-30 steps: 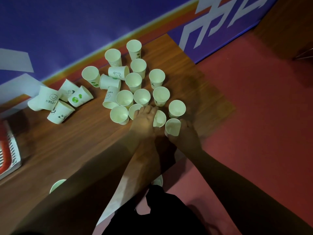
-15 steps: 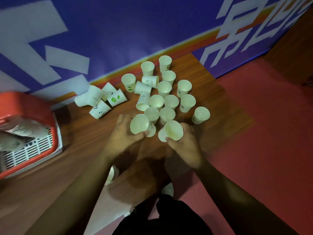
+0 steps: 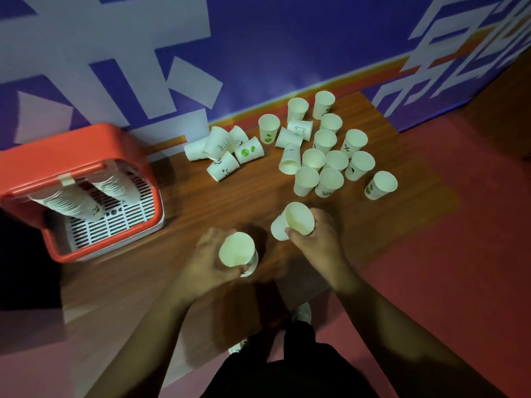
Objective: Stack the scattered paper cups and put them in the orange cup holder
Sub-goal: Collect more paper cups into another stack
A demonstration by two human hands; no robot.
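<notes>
Table [image 3: 201, 214] is brown wood-grain, smooth, faintly shiny; cups [image 3: 356, 145] at one o'clock are matt white paper; holder [image 3: 71, 150] at nine o'clock is glossy orange plastic, its grid [image 3: 115, 225] white slatted plastic; floor [image 3: 459, 254] at three o'clock looks matt red.

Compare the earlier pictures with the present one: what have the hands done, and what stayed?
The left hand and right hand each took cups off the cluster's near edge and drew them back toward the person: left-hand cups, right-hand cups. The remaining scattered cups stayed put.
</notes>
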